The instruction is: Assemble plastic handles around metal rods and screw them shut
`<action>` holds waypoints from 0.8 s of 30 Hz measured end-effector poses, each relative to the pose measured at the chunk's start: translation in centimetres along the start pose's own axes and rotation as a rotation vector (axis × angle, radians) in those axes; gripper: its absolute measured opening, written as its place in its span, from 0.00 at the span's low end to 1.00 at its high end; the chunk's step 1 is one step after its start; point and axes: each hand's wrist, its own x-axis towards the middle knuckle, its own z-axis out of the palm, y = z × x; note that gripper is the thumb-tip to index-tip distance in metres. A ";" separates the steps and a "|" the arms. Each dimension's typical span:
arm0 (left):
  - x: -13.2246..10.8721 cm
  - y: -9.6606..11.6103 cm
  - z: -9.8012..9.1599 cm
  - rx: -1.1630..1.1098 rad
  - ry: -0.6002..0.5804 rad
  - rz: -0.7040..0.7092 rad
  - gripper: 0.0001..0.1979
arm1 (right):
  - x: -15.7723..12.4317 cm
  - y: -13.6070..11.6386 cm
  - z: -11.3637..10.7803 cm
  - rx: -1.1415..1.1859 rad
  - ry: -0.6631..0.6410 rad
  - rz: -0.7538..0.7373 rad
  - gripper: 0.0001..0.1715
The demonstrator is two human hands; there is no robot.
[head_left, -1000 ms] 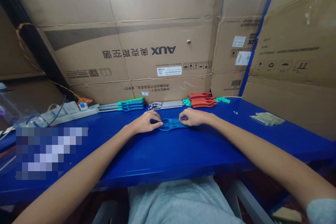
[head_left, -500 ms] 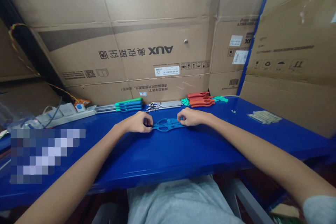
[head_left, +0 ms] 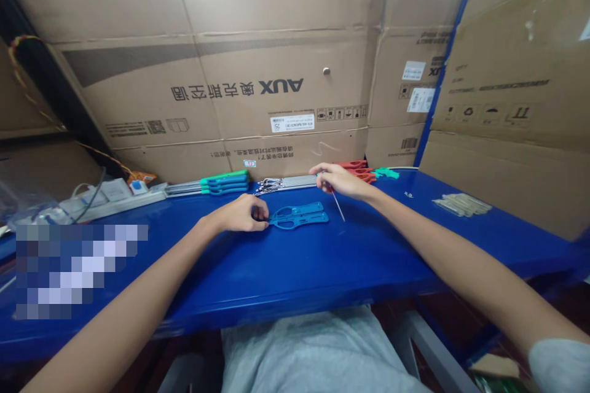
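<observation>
My left hand [head_left: 246, 213] pinches the left end of a flat blue plastic piece [head_left: 297, 220]. It has two long halves lying side by side on the table, with loop-shaped openings near my fingers. My right hand [head_left: 334, 181] is closed on a thin metal rod [head_left: 338, 204] that slants down toward the table, right of the blue piece. This hand is raised at the back of the table, over the right end of a bundle of pale rods [head_left: 292, 182] and beside red-orange plastic handles [head_left: 357, 166]. My fingers hide the rod's upper end.
At the back left lie metal rods with green and blue handles [head_left: 225, 183]. A power strip [head_left: 133, 198] with plugs is further left. Green pieces [head_left: 387, 173] and pale sticks [head_left: 462, 204] lie to the right. Cardboard [head_left: 239, 0] walls the back of the blue table [head_left: 295, 270].
My right hand has left the blue piece's right end and moved up and back, and a thin rod now shows in it. My left hand stays on the blue piece.
</observation>
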 end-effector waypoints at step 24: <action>2.8 2.1 3.3 -0.053 0.205 -0.022 0.09 | -1.7 0.5 2.3 -0.700 -0.164 -0.211 0.13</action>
